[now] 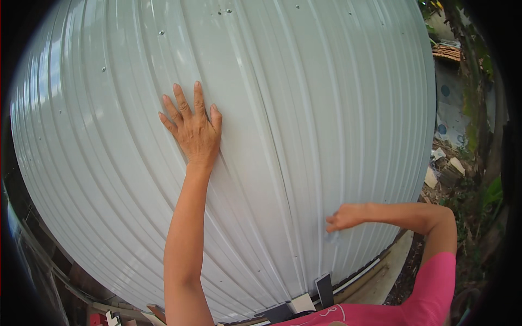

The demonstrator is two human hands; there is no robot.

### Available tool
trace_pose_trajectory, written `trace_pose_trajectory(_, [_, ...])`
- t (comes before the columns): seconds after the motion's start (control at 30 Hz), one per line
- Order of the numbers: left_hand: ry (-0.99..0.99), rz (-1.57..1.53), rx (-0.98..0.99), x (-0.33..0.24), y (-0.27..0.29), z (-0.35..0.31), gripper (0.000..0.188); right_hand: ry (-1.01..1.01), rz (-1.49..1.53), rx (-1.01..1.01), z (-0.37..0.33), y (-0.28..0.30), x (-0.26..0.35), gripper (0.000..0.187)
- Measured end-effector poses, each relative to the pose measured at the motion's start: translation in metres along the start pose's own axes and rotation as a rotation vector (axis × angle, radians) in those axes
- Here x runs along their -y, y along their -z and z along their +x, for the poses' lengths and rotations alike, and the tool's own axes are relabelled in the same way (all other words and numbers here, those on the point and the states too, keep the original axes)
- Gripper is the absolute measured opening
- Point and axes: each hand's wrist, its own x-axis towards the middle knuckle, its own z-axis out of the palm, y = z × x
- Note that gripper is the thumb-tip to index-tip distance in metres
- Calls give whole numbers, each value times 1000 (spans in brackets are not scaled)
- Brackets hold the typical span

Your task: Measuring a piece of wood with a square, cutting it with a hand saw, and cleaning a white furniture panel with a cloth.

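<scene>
A large pale grey-white ribbed metal sheet [244, 163] fills most of the view, its raised ribs running from far to near. My left hand [194, 130] lies flat on it left of the middle, fingers spread and arm stretched out. Over the near right part of the sheet is my right hand [347, 217], elbow bent out to the side. Its fingers are curled together and slightly blurred; whatever they may hold is hidden. Whether this hand touches the sheet I cannot tell. Screw heads dot the sheet, one of them [161, 33] beyond my left hand.
Along the near edge lie a dark rectangular bar [324, 290] and a pale block [302, 303]. Wooden boards [375, 274] run below the sheet's right edge. Past that edge are broken pieces [457, 165] on the ground, plants and a tiled roof [447, 51].
</scene>
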Motion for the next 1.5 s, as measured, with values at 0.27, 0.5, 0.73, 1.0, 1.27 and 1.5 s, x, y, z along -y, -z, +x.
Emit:
trace_pose_trajectory(0.27, [-19,32,18,-2,3,-1,54,-798,-506,-1339,0,351,-190,17])
trace_pose_trajectory(0.5, [-22,38,17,5,-1,-3,53,-920,-483,-1128,14,313,-212,28])
trace_pose_trajectory(0.73, [-17,30,-4,-5,4,2,52,109,245,363,-55,-102,43,14])
trace_pose_trajectory(1.0, [-11,70,8,1,6,-1,52,-728,-406,-1125,-50,241,-157,30])
trace_pose_trajectory(1.27, [-9,38,1,-8,-1,0,53,-972,-533,-1346,-42,374,-258,13])
trace_pose_trajectory(1.5, [-4,93,-17,3,4,-3,53,-641,-296,-682,-39,89,-123,13])
